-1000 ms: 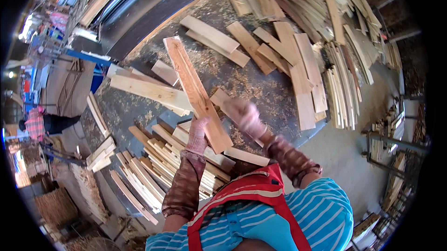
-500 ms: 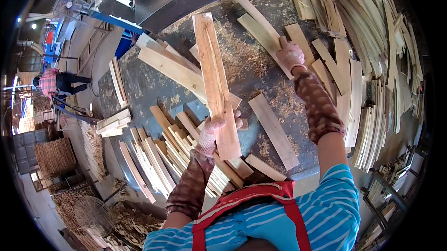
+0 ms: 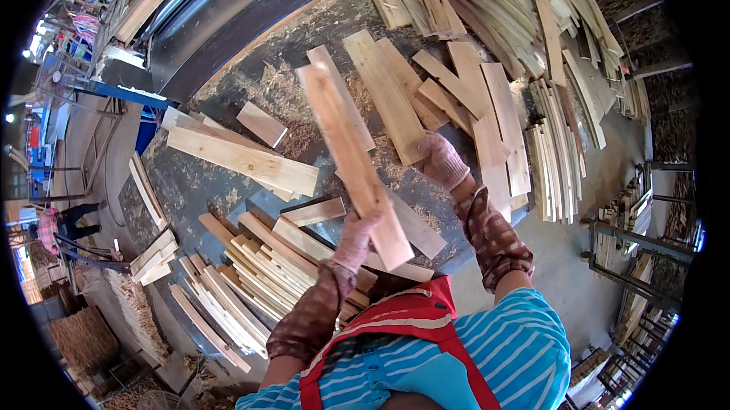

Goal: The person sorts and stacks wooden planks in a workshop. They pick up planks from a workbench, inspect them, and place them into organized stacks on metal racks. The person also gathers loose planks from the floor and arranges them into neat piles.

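Note:
My left hand (image 3: 356, 241), in a pale work glove, is closed around the near part of a long wooden board (image 3: 346, 151). That board is raised above the dark worktable (image 3: 251, 79), its far end pointing away and a little left. My right hand (image 3: 442, 162), gloved too, grips the near end of a wide pale board (image 3: 380, 91) just right of the held one; some of its fingers are hidden. Partly behind the held board lie a narrower board (image 3: 353, 110) and another plank (image 3: 418, 227).
Several boards lie at the right (image 3: 506, 129), beside a big heap of planks (image 3: 487, 15). Crossed boards (image 3: 228, 155) and a short block (image 3: 261, 123) rest at the left. Rows of narrow strips (image 3: 258, 273) line the near left edge. A dark machine housing (image 3: 236, 15) borders the far side.
The view has turned to the right. My right hand has gone from the middle of the far boards to the near end of the wide one, closer to my left hand, which keeps its board.

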